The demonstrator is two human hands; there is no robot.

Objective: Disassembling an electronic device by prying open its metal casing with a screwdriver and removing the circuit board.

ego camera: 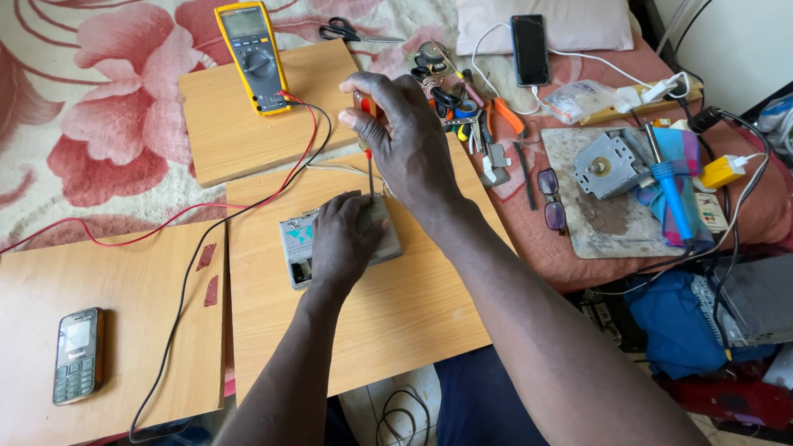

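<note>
My left hand (343, 239) presses flat on a small grey electronic device (299, 241) lying on a wooden board (388, 314). My right hand (405, 136) grips a screwdriver (368, 169) with a red-and-black handle, held upright with its thin shaft pointing down into the device next to my left fingers. The tip is hidden between my hands. A yellow multimeter (252, 54) lies on a second board (227, 124) behind, its red and black leads (273, 186) trailing across the boards.
A small keypad phone (78, 355) lies on the left board. Scissors (351, 33), pliers and small tools (475, 116), a smartphone (529, 49) on charge, glasses (552, 198), a motor (607, 165) and a blue soldering iron (669, 190) crowd the right side.
</note>
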